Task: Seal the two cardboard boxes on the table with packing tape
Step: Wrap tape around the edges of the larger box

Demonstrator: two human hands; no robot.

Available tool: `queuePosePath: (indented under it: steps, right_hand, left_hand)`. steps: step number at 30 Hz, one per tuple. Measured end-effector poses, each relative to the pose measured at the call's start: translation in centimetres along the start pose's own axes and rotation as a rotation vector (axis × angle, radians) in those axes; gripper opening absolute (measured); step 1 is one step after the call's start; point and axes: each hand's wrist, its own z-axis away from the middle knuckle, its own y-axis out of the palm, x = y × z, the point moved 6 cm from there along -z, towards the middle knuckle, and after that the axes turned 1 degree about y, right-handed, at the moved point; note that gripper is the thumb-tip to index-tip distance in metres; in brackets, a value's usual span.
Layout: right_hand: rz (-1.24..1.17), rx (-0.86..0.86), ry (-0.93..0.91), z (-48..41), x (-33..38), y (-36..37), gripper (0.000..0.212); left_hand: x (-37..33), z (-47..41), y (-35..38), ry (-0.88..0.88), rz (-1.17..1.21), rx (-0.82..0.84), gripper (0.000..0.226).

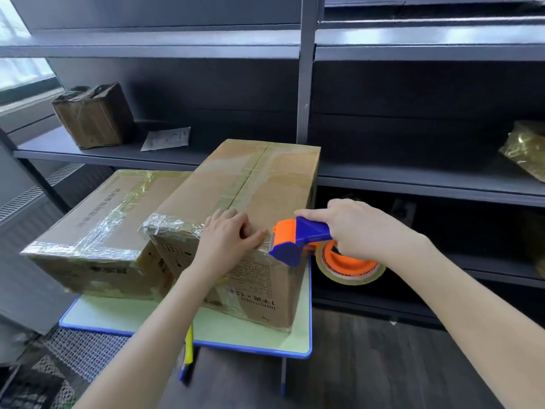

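Two cardboard boxes stand on a small pale-green table point(253, 338) with a blue rim. The taller box point(250, 196) is on the right, with clear tape along its top seam and near edge. The lower box point(97, 219) lies to its left, with shiny tape across its top. My left hand point(227, 240) rests on the tall box's near top edge, fingers pressing the tape down. My right hand point(356, 228) grips the handle of a blue and orange tape dispenser point(298, 240), its blade end at the box's near right corner beside my left fingertips. The clear tape roll point(351, 267) hangs below.
Dark metal shelving point(413, 181) runs behind the table. An old taped box point(94, 116) and a flat packet point(165, 138) sit on the left shelf, and crumpled tape point(528, 149) on the right. A yellow and blue pen point(187, 352) hangs at the table's front edge.
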Motion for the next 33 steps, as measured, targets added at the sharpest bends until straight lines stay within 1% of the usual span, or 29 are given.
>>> queuePosePath:
  steps: [3,6,9,14,16,20,27,31,33]
  right_hand:
    - [0.036,0.003,0.003,0.0,0.2,-0.1,0.071]
    - [-0.030,0.051,0.066,1.1,-0.5,0.2,0.076]
    - [-0.072,0.054,0.067,2.5,-0.6,0.6,0.079]
    - [0.020,0.016,0.148,4.8,-3.9,-1.1,0.080]
    - [0.049,0.026,0.142,5.1,-3.6,-0.9,0.080]
    - [-0.028,0.015,0.156,5.7,-3.8,-0.4,0.083]
    - [-0.015,0.019,0.144,6.0,-3.6,-0.5,0.084]
    - [0.006,0.021,0.191,7.3,-5.8,-1.3,0.084]
    - [0.041,0.022,0.209,8.0,-6.5,-1.6,0.082]
  left_hand:
    - [0.3,-0.2,0.1,0.014,0.005,0.041,0.041]
    - [-0.1,-0.5,0.6,0.027,-0.030,0.059,0.040]
    - [0.0,-0.3,0.8,0.052,-0.076,0.078,0.042]
    - [0.2,-0.5,1.0,0.055,-0.098,0.183,0.047]
    - [0.2,-0.6,1.0,0.048,-0.098,0.184,0.046]
    - [0.4,-0.5,0.9,0.047,-0.047,0.166,0.043]
    - [0.3,-0.5,0.6,0.050,-0.031,0.151,0.041]
    - [0.3,-0.6,0.6,0.034,0.001,0.189,0.040]
    - [-0.1,-0.8,0.7,0.019,-0.029,0.226,0.041]
